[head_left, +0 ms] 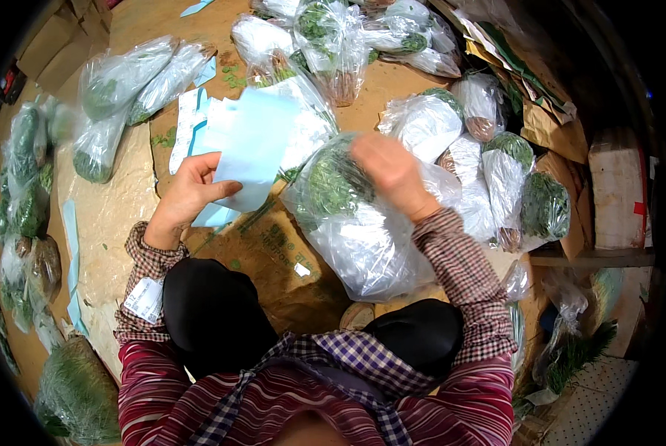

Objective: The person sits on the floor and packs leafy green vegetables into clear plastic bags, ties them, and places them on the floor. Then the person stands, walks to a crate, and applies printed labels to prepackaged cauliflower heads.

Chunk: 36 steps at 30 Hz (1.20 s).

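Note:
My left hand (191, 195) pinches a pale blue paper sheet (257, 141) between thumb and fingers. Behind it, white printed label sheets (186, 128) with blue edges lie partly covered. My right hand (388, 169) is over a large clear plastic bag of leafy greens (333, 186), its fingers curled and smeared by motion. Whether it holds anything does not show. The bag lies in front of me, leaves toward the upper left. A small white printed label (145, 299) sticks to my left sleeve.
Bagged greens (463, 149) crowd the right, with more bagged bunches (325, 44) at the far side and bagged bundles (124, 89) at far left. A large bag of fine greens (80, 386) stands near left. Cardboard (273, 256) covers the floor between my knees. A worn box (617, 189) is at right.

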Motion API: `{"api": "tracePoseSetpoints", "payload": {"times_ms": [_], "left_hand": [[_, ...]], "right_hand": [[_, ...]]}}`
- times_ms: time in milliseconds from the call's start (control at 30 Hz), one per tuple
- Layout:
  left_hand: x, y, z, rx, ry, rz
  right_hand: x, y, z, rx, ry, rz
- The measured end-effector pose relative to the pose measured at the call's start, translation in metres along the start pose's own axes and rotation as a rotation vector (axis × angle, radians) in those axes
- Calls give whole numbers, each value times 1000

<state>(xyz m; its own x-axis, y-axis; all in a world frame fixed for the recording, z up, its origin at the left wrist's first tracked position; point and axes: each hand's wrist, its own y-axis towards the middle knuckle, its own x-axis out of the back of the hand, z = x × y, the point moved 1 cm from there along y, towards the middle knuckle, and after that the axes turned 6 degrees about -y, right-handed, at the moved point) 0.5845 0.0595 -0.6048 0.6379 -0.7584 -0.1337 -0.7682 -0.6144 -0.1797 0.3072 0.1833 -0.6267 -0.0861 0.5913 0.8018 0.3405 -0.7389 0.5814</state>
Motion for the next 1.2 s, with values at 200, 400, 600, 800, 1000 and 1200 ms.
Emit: {"api": "tracePoseSetpoints", "payload": {"times_ms": [200, 400, 600, 800, 1000, 1200], "left_hand": [[27, 2, 15, -19, -83, -188], [49, 23, 40, 23, -61, -199], [70, 51, 46, 206, 57, -153], [159, -19, -38, 759, 215, -152], [232, -178, -84, 868, 890, -216], [234, -438, -179, 1184, 1150, -605]], "right_hand": [[26, -69, 38, -112, 190, 764], [85, -141, 22, -513, 408, 509], [36, -89, -4, -995, 316, 280], [37, -84, -7, -1633, 1340, 141], [75, -84, -11, -1661, 1211, 336], [151, -76, 19, -1807, 1087, 636]]}}
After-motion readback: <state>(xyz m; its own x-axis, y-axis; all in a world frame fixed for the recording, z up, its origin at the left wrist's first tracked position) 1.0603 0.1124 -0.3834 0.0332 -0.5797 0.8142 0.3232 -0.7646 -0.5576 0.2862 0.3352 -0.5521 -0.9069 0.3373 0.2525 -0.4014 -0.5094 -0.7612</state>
